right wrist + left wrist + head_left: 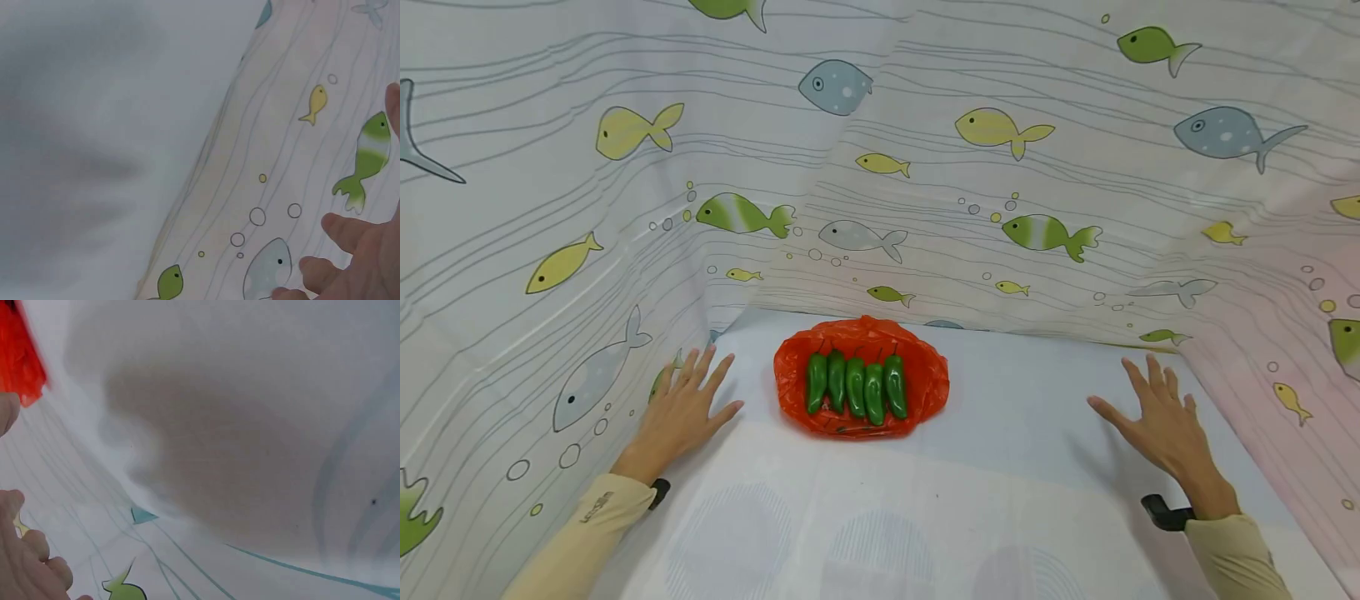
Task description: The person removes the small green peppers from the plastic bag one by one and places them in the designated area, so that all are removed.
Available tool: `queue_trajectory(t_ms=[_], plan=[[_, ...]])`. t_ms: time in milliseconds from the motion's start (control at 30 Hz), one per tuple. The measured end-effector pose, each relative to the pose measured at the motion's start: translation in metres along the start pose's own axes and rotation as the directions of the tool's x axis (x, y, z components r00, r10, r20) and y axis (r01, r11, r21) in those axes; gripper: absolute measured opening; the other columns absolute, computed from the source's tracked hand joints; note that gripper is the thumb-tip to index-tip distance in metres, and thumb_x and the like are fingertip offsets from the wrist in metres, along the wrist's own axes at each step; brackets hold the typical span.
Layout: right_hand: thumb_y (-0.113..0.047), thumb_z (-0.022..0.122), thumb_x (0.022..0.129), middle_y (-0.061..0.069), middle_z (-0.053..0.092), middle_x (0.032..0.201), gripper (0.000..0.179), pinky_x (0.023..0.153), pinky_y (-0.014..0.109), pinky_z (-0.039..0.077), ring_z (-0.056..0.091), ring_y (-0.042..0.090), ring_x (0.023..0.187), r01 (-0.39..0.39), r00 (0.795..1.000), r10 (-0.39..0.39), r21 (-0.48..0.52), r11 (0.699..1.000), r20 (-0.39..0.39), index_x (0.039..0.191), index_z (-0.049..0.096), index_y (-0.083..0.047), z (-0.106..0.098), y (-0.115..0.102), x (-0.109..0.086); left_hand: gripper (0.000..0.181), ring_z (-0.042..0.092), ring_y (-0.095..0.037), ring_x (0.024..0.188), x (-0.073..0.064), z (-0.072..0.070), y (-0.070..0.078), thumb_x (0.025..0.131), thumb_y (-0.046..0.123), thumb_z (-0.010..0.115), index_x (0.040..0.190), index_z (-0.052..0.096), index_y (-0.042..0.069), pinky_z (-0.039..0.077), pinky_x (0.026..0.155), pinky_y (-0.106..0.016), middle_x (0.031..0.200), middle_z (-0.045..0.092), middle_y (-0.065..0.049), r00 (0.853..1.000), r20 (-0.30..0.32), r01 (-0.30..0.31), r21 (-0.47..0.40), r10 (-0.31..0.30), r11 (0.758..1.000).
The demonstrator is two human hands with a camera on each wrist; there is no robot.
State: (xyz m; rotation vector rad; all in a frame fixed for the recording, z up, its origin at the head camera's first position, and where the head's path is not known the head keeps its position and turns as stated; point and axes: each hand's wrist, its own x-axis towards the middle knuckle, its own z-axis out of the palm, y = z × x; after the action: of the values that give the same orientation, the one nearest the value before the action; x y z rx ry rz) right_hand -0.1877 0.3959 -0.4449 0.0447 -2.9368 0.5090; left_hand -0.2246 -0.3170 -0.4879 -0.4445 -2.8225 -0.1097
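Several green peppers (855,387) lie side by side in a row on a crumpled red plastic bag (934,379) near the back of the white surface. To the left of the bag, my left hand (681,417) is spread with its fingers apart and holds nothing. My right hand (1165,425) is spread as well, well off to the right of the bag, and it casts a shadow on the surface. In the left wrist view a corner of the red bag (22,356) shows beyond the thumb. Only fingers (350,234) and patterned cloth show in the right wrist view.
Fish-printed cloth (925,208) hangs behind the surface and along its left and right sides. The white tabletop (1000,467) carries faint round patterns toward the front. A dark strap (1167,512) is on the right wrist.
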Motion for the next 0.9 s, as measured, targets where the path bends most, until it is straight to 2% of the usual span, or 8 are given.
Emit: queue_trajectory(t_ms=[67, 133, 200, 367, 467, 567, 733, 900], plan=[[-0.065, 0.055, 0.097, 0.034, 0.011, 0.164, 0.098, 0.098, 0.081, 0.031, 0.028, 0.064, 0.139, -0.031, 0.999, 0.031, 0.011, 0.999, 0.017, 0.166, 0.01, -0.011, 0.0, -0.002, 0.0, 0.079, 0.021, -0.049, 0.15, 0.001, 0.0, 0.002, 0.1, 0.05, 0.06, 0.161, 0.032, 0.009, 0.013, 0.118, -0.07, 0.164, 0.025, -0.027, 1.0, -0.001, 0.0, -0.023, 0.0, 1.0], [-0.065, 0.054, 0.098, 0.036, 0.029, 0.158, 0.095, 0.079, 0.072, 0.047, 0.047, 0.063, 0.124, -0.056, 0.998, 0.056, 0.025, 0.998, 0.025, 0.165, 0.015, -0.01, 0.001, -0.003, -0.001, 0.076, 0.026, -0.051, 0.148, 0.002, 0.001, 0.004, 0.101, 0.045, 0.062, 0.159, 0.035, 0.004, 0.018, 0.116, -0.07, 0.162, 0.028, -0.03, 1.0, -0.007, 0.002, -0.066, -0.002, 0.998], [-0.065, 0.053, 0.099, 0.035, 0.044, 0.15, 0.09, 0.063, 0.06, 0.05, 0.058, 0.058, 0.11, -0.069, 0.998, 0.069, 0.033, 0.997, 0.013, 0.163, 0.025, -0.008, 0.003, -0.004, -0.001, 0.071, 0.034, -0.053, 0.143, 0.004, 0.003, 0.006, 0.1, 0.038, 0.065, 0.155, 0.04, -0.001, 0.026, 0.114, -0.069, 0.157, 0.035, -0.033, 1.0, -0.025, 0.0, -0.133, -0.003, 0.991], [-0.056, 0.059, 0.1, 0.026, 0.06, 0.138, 0.072, 0.068, 0.054, 0.052, 0.066, 0.047, 0.109, -0.035, 0.996, 0.043, 0.101, 0.994, -0.078, 0.147, 0.051, -0.002, 0.008, -0.012, -0.001, 0.058, 0.051, -0.051, 0.13, 0.009, 0.008, 0.013, 0.101, 0.026, 0.066, 0.148, 0.047, -0.004, 0.042, 0.105, -0.066, 0.145, 0.051, -0.032, 0.997, -0.018, 0.06, -0.317, -0.069, 0.947], [-0.051, 0.062, 0.101, 0.025, 0.066, 0.129, 0.064, 0.068, 0.048, 0.054, 0.068, 0.045, 0.105, -0.01, 0.992, 0.029, 0.15, 0.989, -0.125, 0.141, 0.058, -0.001, 0.01, -0.02, 0.001, 0.053, 0.06, -0.047, 0.12, 0.015, 0.01, 0.016, 0.102, 0.025, 0.066, 0.146, 0.05, -0.001, 0.049, 0.098, -0.062, 0.139, 0.058, -0.028, 0.991, -0.009, 0.116, -0.41, -0.131, 0.905], [-0.049, 0.062, 0.101, 0.025, 0.069, 0.124, 0.061, 0.069, 0.047, 0.055, 0.068, 0.046, 0.104, -0.004, 0.99, 0.03, 0.188, 0.982, -0.138, 0.139, 0.06, -0.001, 0.013, -0.026, 0.005, 0.051, 0.065, -0.044, 0.113, 0.02, 0.009, 0.022, 0.101, 0.025, 0.067, 0.145, 0.052, 0.001, 0.054, 0.092, -0.059, 0.136, 0.061, -0.026, 0.986, 0.008, 0.149, -0.51, -0.168, 0.847], [-0.05, 0.061, 0.102, 0.024, 0.069, 0.122, 0.059, 0.073, 0.054, 0.056, 0.067, 0.046, 0.106, -0.01, 0.992, 0.039, 0.239, 0.971, -0.116, 0.138, 0.061, -0.003, 0.02, -0.037, 0.009, 0.053, 0.064, -0.04, 0.116, 0.027, 0.011, 0.032, 0.101, 0.025, 0.068, 0.147, 0.05, 0.005, 0.054, 0.095, -0.056, 0.141, 0.057, -0.026, 0.977, 0.088, 0.203, -0.633, -0.192, 0.747], [-0.05, 0.06, 0.102, 0.024, 0.069, 0.125, 0.058, 0.07, 0.043, 0.058, 0.066, 0.044, 0.109, -0.025, 0.996, 0.047, 0.286, 0.958, -0.07, 0.139, 0.061, -0.005, 0.025, -0.046, 0.012, 0.059, 0.062, -0.038, 0.119, 0.033, 0.016, 0.039, 0.1, 0.028, 0.07, 0.151, 0.047, 0.009, 0.052, 0.099, -0.056, 0.142, 0.056, -0.025, 0.972, 0.14, 0.232, -0.696, -0.188, 0.68]])
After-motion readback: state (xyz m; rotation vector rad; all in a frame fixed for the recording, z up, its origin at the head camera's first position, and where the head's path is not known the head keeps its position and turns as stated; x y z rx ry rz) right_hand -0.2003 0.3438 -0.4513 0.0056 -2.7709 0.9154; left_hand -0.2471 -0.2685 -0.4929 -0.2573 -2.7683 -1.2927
